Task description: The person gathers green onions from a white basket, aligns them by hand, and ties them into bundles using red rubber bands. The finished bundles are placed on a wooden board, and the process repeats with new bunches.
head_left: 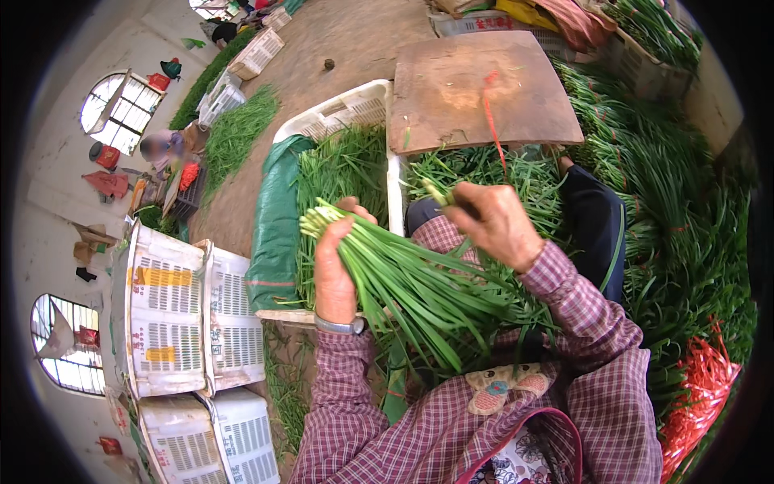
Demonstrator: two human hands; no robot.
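My left hand (336,272) is closed around a bunch of garlic chives (417,278), its pale cut ends pointing up and left while the green leaves fan across my lap. To the right of that bunch, my right hand (497,224) pinches a few more chive stalks (436,192), whose pale ends stick out past the thumb. Below the left hand stands a white plastic crate (396,187) holding loose chives (344,160), a green woven sheet (275,224) draped over its side. A red plastic tie (491,115) lies across a worn wooden board (447,85) ahead of me.
Tied chive bundles (665,181) are heaped at the right, with a bunch of red plastic strips (695,405) nearby. Stacked white crates (166,314) stand at the left. Farther off, a person (166,148) sits beside a chive pile (239,136) on the floor.
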